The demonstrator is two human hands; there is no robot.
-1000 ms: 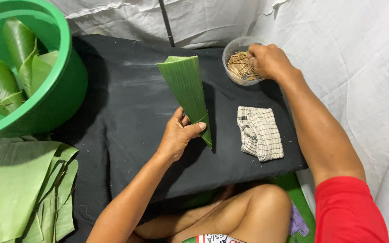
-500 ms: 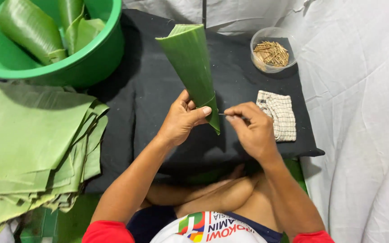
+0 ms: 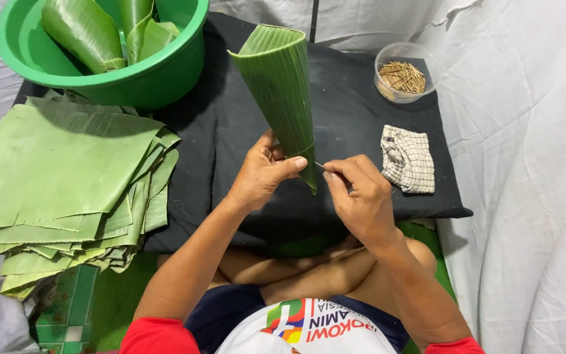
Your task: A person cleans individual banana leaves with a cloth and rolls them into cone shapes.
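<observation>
Two bare hands work over a black cloth-covered surface [image 3: 361, 131] just beyond the person's crossed legs. Left hand [image 3: 263, 174] is closed around the narrow lower end of a green banana-leaf cone [image 3: 280, 92], thumb pressed across the overlapping edge and fingers wrapped behind it; the cone stands with its tip down and its open mouth tilted away from the person. Right hand [image 3: 361, 196] sits just beside the cone's tip, thumb and forefinger pinched shut on a thin stick [image 3: 319, 164] whose free end points at the leaf near the left thumb. To the person's left, a stack of flat cut leaf sheets [image 3: 60, 177] lies beside the surface. Right of the cone, a folded checkered cloth [image 3: 408, 159] rests on the black cover. Farther back, a clear round bowl [image 3: 401, 73] holds more sticks, and a green plastic basin [image 3: 109, 49] holds finished rolled leaves.
</observation>
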